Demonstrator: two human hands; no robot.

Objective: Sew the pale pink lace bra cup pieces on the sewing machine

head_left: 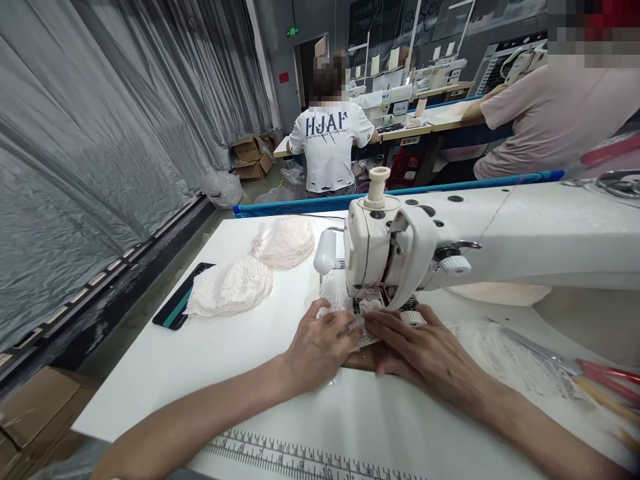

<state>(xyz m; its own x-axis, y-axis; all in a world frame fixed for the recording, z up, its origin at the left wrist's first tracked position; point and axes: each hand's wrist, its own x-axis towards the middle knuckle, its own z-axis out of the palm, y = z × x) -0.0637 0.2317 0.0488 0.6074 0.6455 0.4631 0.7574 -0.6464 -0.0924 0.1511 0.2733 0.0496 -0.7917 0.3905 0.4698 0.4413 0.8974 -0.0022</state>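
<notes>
A piece of white lace fabric (pixel 336 288) lies under the needle area of a white sewing machine (pixel 500 233). My left hand (pixel 323 343) is closed on the near edge of the lace, left of the presser foot, its fingers curled. From the right, my right hand (pixel 430 347) reaches in with fingers stretched forward and thumb apart, its fingertips touching the lace just in front of the foot. The fingertips of both hands nearly meet there. The machine head and my fingers hide much of the lace.
Left on the table (pixel 240 373) lie a white lace cup (pixel 230 287), a pinkish lace cup (pixel 285 241) and a dark phone-like object (pixel 175 310). Red-handled scissors (pixel 555 357) lie right, beside sheer lace (pixel 515 353). A printed ruler (pixel 300 460) runs along the front. Two people sit beyond.
</notes>
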